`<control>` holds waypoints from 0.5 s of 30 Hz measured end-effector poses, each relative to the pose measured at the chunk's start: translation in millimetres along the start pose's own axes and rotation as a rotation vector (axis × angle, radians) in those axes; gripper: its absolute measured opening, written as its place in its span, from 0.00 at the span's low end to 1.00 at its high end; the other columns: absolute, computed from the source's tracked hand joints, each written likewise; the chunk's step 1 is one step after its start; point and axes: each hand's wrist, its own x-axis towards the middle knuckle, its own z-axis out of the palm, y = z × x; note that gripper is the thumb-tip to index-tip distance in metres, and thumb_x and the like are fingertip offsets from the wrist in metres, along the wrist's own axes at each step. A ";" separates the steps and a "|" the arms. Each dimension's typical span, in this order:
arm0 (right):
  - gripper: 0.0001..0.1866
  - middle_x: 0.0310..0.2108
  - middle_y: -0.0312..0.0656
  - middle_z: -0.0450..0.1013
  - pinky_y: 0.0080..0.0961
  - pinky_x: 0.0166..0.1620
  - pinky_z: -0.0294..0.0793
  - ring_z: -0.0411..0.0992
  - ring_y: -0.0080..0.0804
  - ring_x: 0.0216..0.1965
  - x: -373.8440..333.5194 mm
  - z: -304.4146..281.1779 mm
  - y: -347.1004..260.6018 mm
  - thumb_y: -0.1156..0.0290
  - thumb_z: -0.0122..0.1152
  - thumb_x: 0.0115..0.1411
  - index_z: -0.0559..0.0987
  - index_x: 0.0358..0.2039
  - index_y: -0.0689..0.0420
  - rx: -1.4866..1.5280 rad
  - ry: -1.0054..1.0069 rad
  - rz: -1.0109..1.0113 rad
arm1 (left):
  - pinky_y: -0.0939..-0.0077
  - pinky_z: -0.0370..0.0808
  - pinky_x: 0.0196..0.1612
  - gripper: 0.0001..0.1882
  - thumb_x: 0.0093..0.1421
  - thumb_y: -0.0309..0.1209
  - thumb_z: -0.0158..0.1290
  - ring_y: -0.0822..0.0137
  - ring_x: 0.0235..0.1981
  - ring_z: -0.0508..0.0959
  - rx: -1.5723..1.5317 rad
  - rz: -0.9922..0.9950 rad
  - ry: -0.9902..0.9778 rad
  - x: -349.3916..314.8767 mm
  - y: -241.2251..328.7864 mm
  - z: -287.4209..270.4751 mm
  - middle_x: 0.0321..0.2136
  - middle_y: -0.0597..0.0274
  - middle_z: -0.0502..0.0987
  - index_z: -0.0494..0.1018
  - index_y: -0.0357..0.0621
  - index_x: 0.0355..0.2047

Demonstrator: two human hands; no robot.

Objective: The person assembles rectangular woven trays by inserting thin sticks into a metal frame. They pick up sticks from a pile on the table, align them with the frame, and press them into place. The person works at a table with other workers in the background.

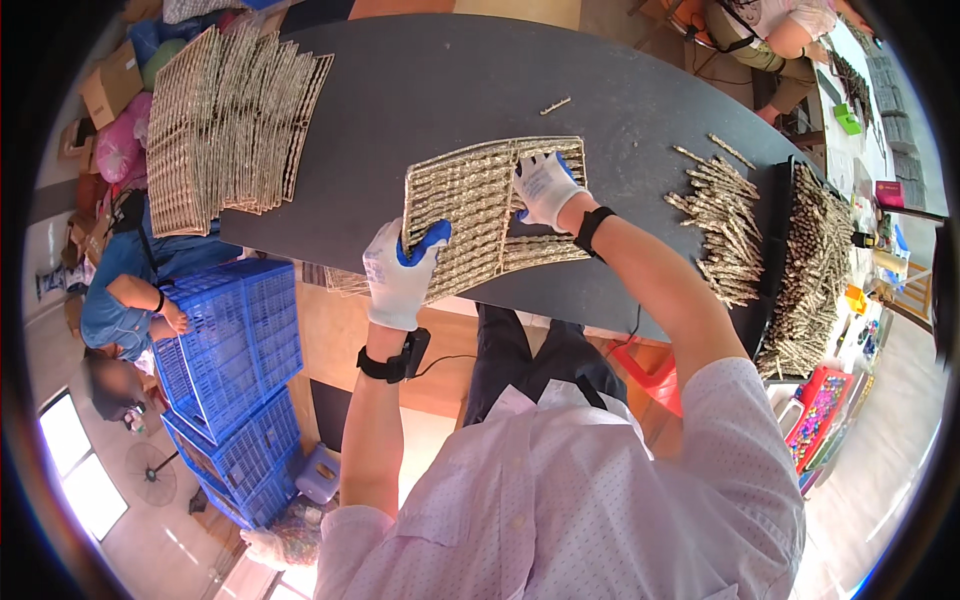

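A rectangular rack-like panel of beige-gold, twisted slats in a thin frame is tilted up over the table's near edge. My left hand, in a white glove with blue palm and fingertips, is closed on its lower left edge, thumb across the front. At the panel's right section is my right hand, gloved alike, fingers bent and pressed together by the middle divider; what they pinch is hidden. Slats show above and below that hand, with a gap between them. One loose twisted stick lies beyond the panel.
Many similar panels stand stacked at the far left. Loose sticks lie in a pile on the right, beside a black tray heaped with more. Blue crates stand left of the table near a co-worker. Another person sits far right.
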 end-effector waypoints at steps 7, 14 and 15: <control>0.27 0.48 0.50 0.73 0.43 0.52 0.71 0.71 0.45 0.53 9.4 7.1 3.1 0.53 0.65 0.56 0.76 0.48 0.61 0.057 0.004 -0.006 | 0.64 0.71 0.32 0.11 0.48 0.25 0.64 0.52 0.27 0.75 0.123 0.138 -0.035 3.3 17.3 0.7 0.25 0.53 0.76 0.76 0.38 0.33; 0.17 0.43 0.45 0.78 0.43 0.50 0.70 0.75 0.40 0.47 24.4 20.1 3.6 0.58 0.57 0.59 0.84 0.39 0.57 0.031 0.053 -0.025 | 0.63 0.71 0.32 0.13 0.47 0.25 0.65 0.51 0.27 0.75 0.152 0.091 -0.046 -3.5 20.1 1.5 0.24 0.53 0.75 0.77 0.39 0.33; 0.17 0.43 0.44 0.78 0.42 0.50 0.70 0.76 0.39 0.47 25.2 20.8 5.1 0.59 0.56 0.59 0.84 0.39 0.57 0.054 0.030 -0.022 | 0.62 0.71 0.32 0.13 0.46 0.25 0.65 0.51 0.28 0.75 0.145 0.093 -0.045 -5.0 19.8 1.7 0.24 0.53 0.75 0.77 0.39 0.33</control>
